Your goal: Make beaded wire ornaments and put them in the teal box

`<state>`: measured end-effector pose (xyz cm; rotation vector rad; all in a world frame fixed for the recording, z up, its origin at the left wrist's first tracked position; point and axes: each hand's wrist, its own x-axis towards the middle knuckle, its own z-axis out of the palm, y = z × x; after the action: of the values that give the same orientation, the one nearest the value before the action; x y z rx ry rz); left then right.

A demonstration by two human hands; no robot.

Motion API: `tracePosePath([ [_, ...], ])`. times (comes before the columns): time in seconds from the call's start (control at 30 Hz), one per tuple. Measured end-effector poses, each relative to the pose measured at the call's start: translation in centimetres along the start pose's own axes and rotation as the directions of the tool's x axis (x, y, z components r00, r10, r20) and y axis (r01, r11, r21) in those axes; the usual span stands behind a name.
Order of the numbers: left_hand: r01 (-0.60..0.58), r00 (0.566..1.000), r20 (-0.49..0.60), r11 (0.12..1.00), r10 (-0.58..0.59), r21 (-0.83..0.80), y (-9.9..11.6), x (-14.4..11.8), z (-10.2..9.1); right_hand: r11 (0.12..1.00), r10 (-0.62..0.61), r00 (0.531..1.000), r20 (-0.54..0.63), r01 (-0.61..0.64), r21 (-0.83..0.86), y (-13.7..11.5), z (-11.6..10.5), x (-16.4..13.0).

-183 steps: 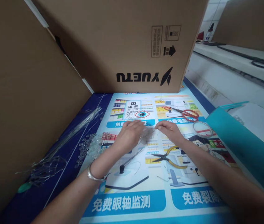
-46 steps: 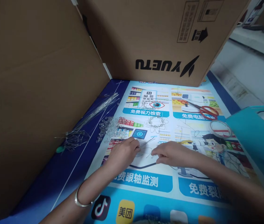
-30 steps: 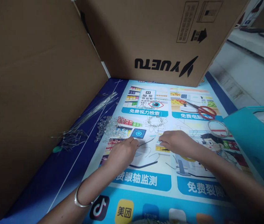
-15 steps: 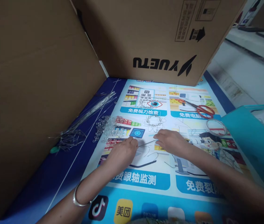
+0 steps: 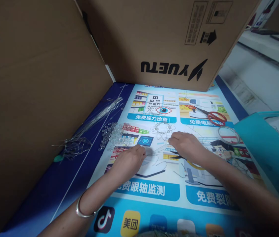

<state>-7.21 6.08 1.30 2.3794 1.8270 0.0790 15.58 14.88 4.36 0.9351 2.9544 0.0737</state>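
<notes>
My left hand (image 5: 131, 161) is closed, its fingertips pinched on a thin clear wire (image 5: 157, 151). The wire runs rightward to my right hand (image 5: 187, 145), also closed, with thumb and forefinger pinching near its other end. Below the right palm shows a black-bladed tool with a yellow handle (image 5: 195, 165), partly hidden; whether the palm holds it I cannot tell. Just beyond the hands lies a ring of clear beads with wire loops (image 5: 163, 128). Left of it is a pile of loose clear beads (image 5: 114, 134).
A bundle of thin wires (image 5: 97, 115) lies at the left. Red-handled scissors (image 5: 215, 118) and a roll of clear wire or tape (image 5: 229, 135) are at the right, beside a teal folder (image 5: 265, 141). Cardboard walls (image 5: 169, 42) stand at the back and left.
My right hand has moved slightly right and away from me, widening the gap between the hands. The yellow-handled tool has come into view below it. My left hand is nearly still.
</notes>
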Motion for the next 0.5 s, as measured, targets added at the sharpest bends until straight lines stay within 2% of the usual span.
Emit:
tracePosePath([
  [0.17, 0.004, 1.0, -0.023, 0.998, -0.006, -0.07, -0.4, -0.2, -0.7, 0.998, -0.019, 0.998, -0.059, 0.015, -0.068, 0.5, -1.8, -0.7],
  [0.27, 0.012, 0.996, -0.079, 0.979, -0.029, -0.202, -0.2, -0.3, -1.6, 0.998, -0.036, 0.994, -0.107, 0.03, -0.061, 0.1, -2.4, -1.0],
  [0.37, -0.023, 0.995, -0.1, 0.908, -0.021, -0.417, 0.4, -0.3, -2.2, 0.997, -0.078, 0.981, -0.18, 0.075, -0.021, -0.5, -2.5, -1.2],
  [0.5, -0.049, 0.999, -0.048, 0.787, 0.025, -0.615, 1.3, -0.5, -2.2, 0.991, -0.126, 0.955, -0.267, 0.135, 0.013, -1.2, -2.2, -1.4],
])
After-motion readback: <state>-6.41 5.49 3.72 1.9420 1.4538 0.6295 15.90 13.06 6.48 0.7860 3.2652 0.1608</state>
